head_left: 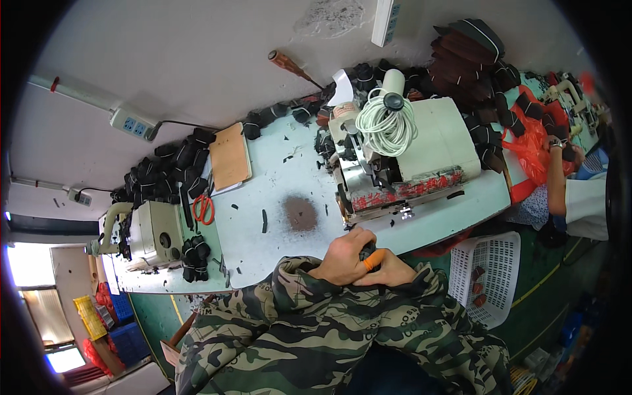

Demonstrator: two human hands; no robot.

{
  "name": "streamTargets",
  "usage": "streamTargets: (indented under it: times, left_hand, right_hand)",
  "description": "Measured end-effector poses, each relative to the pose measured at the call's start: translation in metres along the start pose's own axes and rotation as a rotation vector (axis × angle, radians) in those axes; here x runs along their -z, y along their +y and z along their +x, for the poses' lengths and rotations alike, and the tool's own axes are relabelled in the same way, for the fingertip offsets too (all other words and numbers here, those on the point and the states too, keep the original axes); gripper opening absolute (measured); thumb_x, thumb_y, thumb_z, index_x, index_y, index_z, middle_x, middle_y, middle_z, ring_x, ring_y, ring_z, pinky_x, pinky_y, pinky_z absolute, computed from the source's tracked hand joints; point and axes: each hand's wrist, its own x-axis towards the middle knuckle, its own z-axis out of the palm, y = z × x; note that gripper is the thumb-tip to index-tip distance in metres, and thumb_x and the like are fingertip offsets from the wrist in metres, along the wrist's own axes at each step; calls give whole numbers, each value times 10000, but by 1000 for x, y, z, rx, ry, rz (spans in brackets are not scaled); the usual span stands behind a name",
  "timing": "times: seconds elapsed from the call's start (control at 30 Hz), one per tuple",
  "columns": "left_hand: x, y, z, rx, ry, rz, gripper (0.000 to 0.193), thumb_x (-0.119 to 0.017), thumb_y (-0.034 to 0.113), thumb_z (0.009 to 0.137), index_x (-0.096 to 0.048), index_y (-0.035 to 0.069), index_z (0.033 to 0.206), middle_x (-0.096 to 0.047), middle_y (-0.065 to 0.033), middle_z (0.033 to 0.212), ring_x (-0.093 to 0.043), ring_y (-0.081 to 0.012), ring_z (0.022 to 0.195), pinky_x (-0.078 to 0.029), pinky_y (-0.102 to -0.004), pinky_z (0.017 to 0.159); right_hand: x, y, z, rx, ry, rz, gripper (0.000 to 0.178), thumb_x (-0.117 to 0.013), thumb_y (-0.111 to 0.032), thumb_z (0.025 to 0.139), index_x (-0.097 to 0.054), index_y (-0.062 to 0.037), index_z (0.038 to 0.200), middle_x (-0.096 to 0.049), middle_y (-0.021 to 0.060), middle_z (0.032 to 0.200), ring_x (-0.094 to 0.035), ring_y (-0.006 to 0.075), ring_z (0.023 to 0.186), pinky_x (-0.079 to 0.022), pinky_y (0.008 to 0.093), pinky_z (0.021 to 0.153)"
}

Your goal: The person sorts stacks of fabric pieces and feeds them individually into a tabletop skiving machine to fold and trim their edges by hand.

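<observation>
Close to my body at the table's front edge, my left hand (340,255) and my right hand (395,270) come together with curled fingers. Between them is a small dark piece (368,251), perhaps a folded strip or bundle; the fingers cover most of it. An orange finger sleeve (375,259) is on a finger, seemingly of the right hand. Just beyond the hands stands a cream sewing-type machine (440,135) with a worn red strip along its front. A coil of white cord (387,123) hangs on its top.
Dark scraps lie around a brown patch (300,214) on the pale table (253,234). Red scissors (203,209), a tan clipboard (229,157) and black bundles (172,164) are left, beside a second machine (150,236). A white basket (484,280) stands right; another person's arm (557,178) is beyond.
</observation>
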Motion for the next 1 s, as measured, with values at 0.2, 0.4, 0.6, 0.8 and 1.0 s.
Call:
streamTargets:
  times: [0.2, 0.4, 0.6, 0.8, 1.0]
  left_hand:
    - [18, 9, 26, -78, 3, 120, 417, -731, 328, 770, -597, 30, 1029, -593, -159, 863, -614, -347, 797, -495, -387, 693]
    - [52, 35, 41, -240, -44, 175, 911, -820, 396, 641, -393, 15, 1349, -465, -227, 1269, -530, -386, 1109, -487, -405, 859]
    - [50, 45, 42, -287, -229, 209, 891, -785, 159, 599, -364, 21, 1372, -419, -212, 1316, -494, -385, 1148, -435, -418, 942]
    - [51, 44, 42, -359, -222, 153, 880, -763, 65, 566, -382, 16, 1358, -429, -207, 1303, -496, -376, 1150, -443, -414, 937]
    - [54, 46, 42, -446, -174, 164, 877, -789, 141, 613, -352, -48, 1350, -389, -260, 1352, -460, -426, 1189, -438, -435, 952]
  right_hand:
    - [0, -1, 10, 16, 147, 41, 207, -725, -3, 700, -649, 35, 889, -659, 44, 875, -603, 123, 840, -478, 287, 761]
    - [-1, -23, 13, 146, 210, 955, 453, -636, 2, 751, -497, -25, 1181, -588, 48, 986, -604, 190, 889, -499, 313, 776]
    - [-4, -49, 4, 68, 145, 895, 534, -609, -66, 777, -412, -50, 1273, -528, 84, 1122, -551, 197, 1028, -502, 331, 810]
    - [-3, -51, -3, 21, 131, 837, 573, -626, -78, 772, -398, -55, 1297, -524, 90, 1130, -544, 206, 1042, -505, 336, 815]
    - [-2, -36, -1, -23, 148, 813, 578, -630, -95, 769, -403, -35, 1297, -539, 99, 1119, -566, 192, 1008, -517, 325, 806]
